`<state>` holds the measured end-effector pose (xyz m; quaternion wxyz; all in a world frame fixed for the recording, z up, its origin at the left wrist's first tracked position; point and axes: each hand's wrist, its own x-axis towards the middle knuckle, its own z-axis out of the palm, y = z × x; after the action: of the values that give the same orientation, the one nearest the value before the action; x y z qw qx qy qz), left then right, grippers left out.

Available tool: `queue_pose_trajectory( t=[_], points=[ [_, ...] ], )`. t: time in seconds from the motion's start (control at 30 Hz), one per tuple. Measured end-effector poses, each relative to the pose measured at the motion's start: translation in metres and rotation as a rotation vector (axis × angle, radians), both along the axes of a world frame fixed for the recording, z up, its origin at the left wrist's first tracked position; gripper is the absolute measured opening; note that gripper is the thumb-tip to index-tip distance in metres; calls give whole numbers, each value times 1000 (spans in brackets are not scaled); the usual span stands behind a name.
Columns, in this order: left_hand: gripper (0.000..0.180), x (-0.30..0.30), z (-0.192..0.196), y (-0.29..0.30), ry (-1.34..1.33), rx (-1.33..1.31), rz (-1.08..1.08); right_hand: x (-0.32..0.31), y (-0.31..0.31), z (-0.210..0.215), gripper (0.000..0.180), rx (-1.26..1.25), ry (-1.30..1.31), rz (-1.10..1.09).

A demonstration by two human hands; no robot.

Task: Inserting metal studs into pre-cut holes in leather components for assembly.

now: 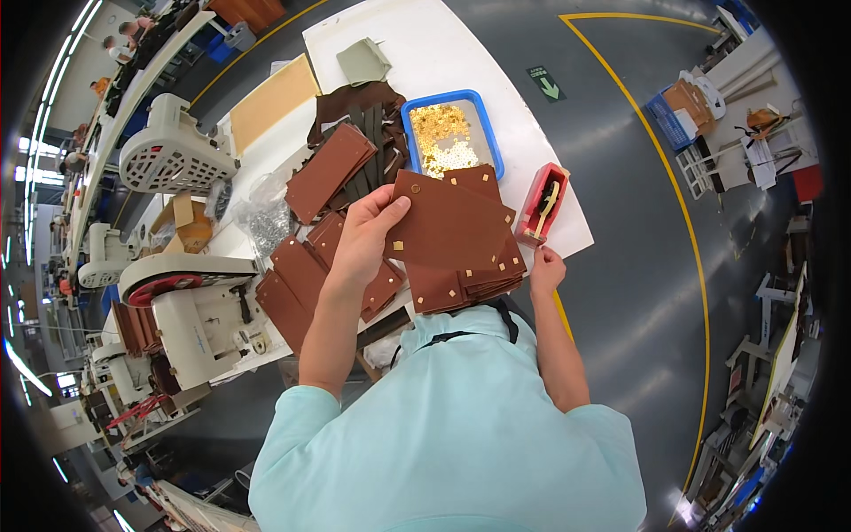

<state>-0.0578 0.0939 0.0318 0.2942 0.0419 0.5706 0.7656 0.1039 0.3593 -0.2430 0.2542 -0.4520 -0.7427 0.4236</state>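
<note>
My left hand grips a flat brown leather panel by its upper left corner, thumb on top. The panel has a small round mark at that corner and little pale squares at other corners. It hangs over a stack of similar brown panels, also dotted with pale squares, and hides part of it. My right hand is closed in a pinch at the near end of a red tape dispenser holding a roll of tape. What lies between those fingertips is too small to make out.
A blue-rimmed tray of small gold pieces stands beyond the stack. More brown panels, dark strips and a clear plastic bag lie to the left. White machines line the white table's left side; its right edge borders the grey floor.
</note>
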Motion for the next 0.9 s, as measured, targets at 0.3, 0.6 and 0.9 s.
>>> queue_pose_trajectory(
  t=[0.3, 0.6, 0.9],
  points=[
    [28, 22, 10, 12, 218, -117, 31, -43, -41, 216, 14, -623, 438, 361],
    [26, 50, 23, 32, 402, -246, 30, -66, -89, 280, 13, -785, 484, 728],
    [25, 54, 25, 31, 423, -264, 34, -68, -90, 281, 11, -751, 485, 724]
  ],
)
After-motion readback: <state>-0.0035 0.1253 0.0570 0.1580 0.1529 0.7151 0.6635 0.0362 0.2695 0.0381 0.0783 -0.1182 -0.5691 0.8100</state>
